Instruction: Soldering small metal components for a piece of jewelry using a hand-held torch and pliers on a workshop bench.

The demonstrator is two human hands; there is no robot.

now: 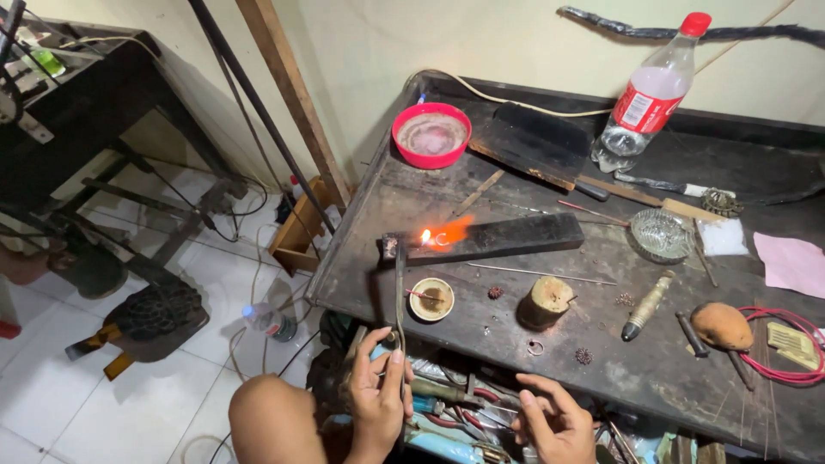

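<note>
Lower centre: left hand (378,391) clamped on torch (398,292), long axis running up-frame. Right hand (550,421) beside it, fingers loosely apart, empty. Farther, mid-frame on counter (653,378): flame (434,235) played on ring (440,240) atop black block (507,237), directly beyond the left hand.

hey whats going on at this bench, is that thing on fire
A person sits at a dark workbench. Their left hand holds a long torch whose flame plays on a small glowing ring lying on a black block. The right hand is open and holds nothing, low by the tools at the bench's front edge. A small round dish, a wooden stump and a red bowl sit nearby.
</note>
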